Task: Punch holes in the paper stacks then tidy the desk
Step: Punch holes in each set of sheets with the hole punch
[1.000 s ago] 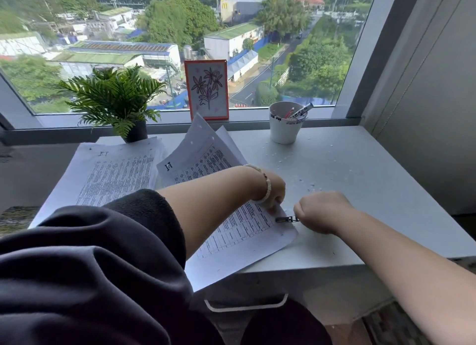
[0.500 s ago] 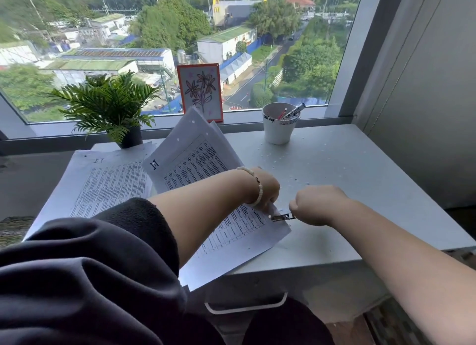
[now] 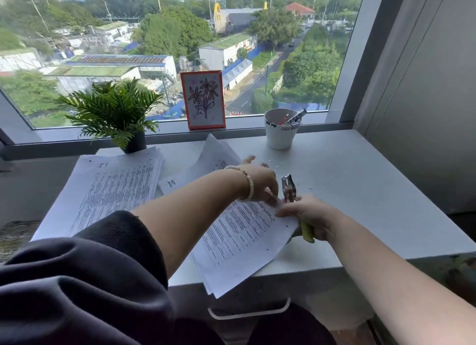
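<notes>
A stack of printed sheets [image 3: 239, 234] lies askew over the desk's front edge, its near corner hanging off. My left hand [image 3: 260, 182] rests on the stack's right edge and pinches it beside my right hand. My right hand [image 3: 306, 216] grips a hand-held hole punch [image 3: 288, 189] by its yellow-green handles; the metal jaws point up and away, clear of the paper. A second stack of printed pages [image 3: 113, 187] lies flat at the desk's left.
A white desk [image 3: 360, 190] sits against a window sill, with small paper dots scattered on it. A potted fern [image 3: 113, 113], a framed flower drawing [image 3: 203, 100] and a white cup of pens [image 3: 280, 128] stand along the back. A grey wall closes the right side.
My right hand has turned and lifted the punch off the paper's edge, so its jaws now point upward. My left hand shifted farther along the stack's edge. The camera tilted up.
</notes>
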### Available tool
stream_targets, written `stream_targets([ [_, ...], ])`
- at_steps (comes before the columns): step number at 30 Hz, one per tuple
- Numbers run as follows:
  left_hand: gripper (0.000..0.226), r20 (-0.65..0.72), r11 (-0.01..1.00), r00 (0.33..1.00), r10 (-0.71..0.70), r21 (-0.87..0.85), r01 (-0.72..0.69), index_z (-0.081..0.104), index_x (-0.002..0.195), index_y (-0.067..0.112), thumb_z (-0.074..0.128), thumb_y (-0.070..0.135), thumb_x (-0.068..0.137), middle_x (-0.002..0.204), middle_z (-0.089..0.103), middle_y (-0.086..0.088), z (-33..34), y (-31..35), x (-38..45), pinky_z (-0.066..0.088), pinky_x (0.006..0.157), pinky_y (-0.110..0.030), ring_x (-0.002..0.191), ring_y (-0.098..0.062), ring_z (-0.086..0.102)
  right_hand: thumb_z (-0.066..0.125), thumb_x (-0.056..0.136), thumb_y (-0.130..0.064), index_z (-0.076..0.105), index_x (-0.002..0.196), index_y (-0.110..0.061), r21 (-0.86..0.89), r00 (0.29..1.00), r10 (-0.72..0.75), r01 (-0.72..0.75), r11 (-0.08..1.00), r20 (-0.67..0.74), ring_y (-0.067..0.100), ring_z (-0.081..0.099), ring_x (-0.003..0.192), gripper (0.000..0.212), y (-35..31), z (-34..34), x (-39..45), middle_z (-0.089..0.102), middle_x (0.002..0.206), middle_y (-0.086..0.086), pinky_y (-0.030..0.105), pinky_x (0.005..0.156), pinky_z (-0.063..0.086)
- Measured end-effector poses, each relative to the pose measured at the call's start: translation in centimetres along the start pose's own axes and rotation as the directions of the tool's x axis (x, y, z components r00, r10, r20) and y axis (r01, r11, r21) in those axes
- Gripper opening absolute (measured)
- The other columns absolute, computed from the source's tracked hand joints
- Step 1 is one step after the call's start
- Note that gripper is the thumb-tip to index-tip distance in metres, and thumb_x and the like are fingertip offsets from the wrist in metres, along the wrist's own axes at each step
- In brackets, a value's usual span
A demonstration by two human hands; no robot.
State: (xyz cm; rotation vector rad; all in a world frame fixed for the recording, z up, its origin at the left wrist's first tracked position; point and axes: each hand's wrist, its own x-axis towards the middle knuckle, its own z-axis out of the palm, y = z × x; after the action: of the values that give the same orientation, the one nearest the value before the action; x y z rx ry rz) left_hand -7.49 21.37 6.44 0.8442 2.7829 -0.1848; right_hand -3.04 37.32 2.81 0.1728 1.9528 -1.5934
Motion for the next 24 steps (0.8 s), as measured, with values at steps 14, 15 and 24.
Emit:
stream_targets([
  [14, 0.076, 0.643, -0.258, 0.652, -0.403, -0.763, 0.593, 0.045, 0.122, -0.001, 0.041, 0.066, 0.086, 0.081, 0.069, -0.021, 6.2, -8.8, -16.4, 0.057, 0.055, -0.033, 0.065, -0.03, 0.069, 0.085, 0.032, 0.018, 0.068, 0.103, 0.013, 0.896, 0.948, -0.145, -0.207, 0.392, 0.282, 0.036, 0.069, 0.087, 0.074, 2.3, 2.2, 0.3, 0.067, 0.108, 0.024, 0.024, 0.099, 0.048],
  [15, 0.074, 0.638, -0.361, 0.7, -0.32, -0.766, 0.533, 0.046, 0.122, -0.001, 0.041, 0.064, 0.087, 0.077, 0.07, -0.019, 7.2, -8.4, -16.4, 0.057, 0.053, -0.032, 0.06, -0.028, 0.069, 0.084, 0.031, 0.019, 0.067, 0.106, 0.012, 0.91, 0.947, -0.173, -0.194, 0.366, 0.271, 0.036, 0.069, 0.087, 0.077, 2.2, 2.9, -0.1, 0.067, 0.109, 0.023, 0.03, 0.099, 0.049],
  [24, 0.033, 0.436, -0.464, 0.712, -0.55, -0.869, 0.173, 0.052, 0.121, -0.006, 0.054, -0.01, 0.088, 0.101, 0.068, -0.026, 9.0, -7.7, -18.0, 0.059, 0.068, -0.043, 0.078, -0.035, 0.068, 0.074, 0.059, 0.003, 0.066, 0.098, 0.013, 0.664, 0.93, -0.118, -0.155, 0.731, 0.347, 0.04, 0.066, 0.064, 0.041, 1.1, 7.9, -3.2, 0.068, 0.095, 0.029, 0.046, 0.052, 0.057],
])
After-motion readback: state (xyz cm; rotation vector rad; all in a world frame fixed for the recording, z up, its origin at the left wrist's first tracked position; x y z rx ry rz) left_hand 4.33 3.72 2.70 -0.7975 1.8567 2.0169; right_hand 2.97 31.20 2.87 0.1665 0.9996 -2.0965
